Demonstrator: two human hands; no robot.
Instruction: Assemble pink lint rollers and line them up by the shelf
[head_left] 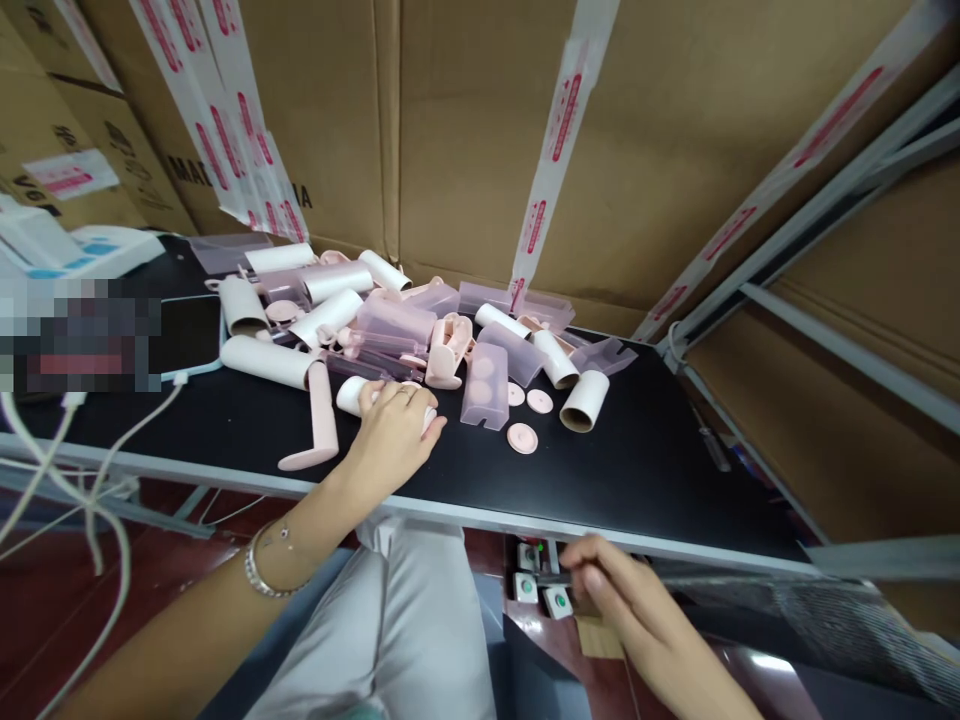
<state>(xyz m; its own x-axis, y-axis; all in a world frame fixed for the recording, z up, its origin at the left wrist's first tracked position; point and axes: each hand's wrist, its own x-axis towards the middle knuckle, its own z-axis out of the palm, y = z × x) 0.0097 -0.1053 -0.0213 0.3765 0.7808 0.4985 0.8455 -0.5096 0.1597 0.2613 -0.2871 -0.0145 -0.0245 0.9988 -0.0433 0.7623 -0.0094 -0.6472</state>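
My left hand [394,430] is closed over a white paper roll [351,396] lying on the black tabletop. The roll's left end shows beside my fingers, and some white shows under the fingertips; the rest is covered. Left of it, a pale pink handle piece [322,415] with a flat foot rests against another white roll [266,360]. My right hand [622,590] hangs in front of the table, below its front edge. Its fingers are loosely bent, with nothing visible in them. Right of my left hand lie a translucent purple cover [486,385] and a pink disc [523,438].
A heap of white rolls, purple covers [394,322] and pink parts [448,350] spreads along the back. A device with a white cable [154,415] lies at left. Cardboard [465,130] stands behind; a metal frame [780,190] rises at right. Small green-button boxes [558,602] sit below.
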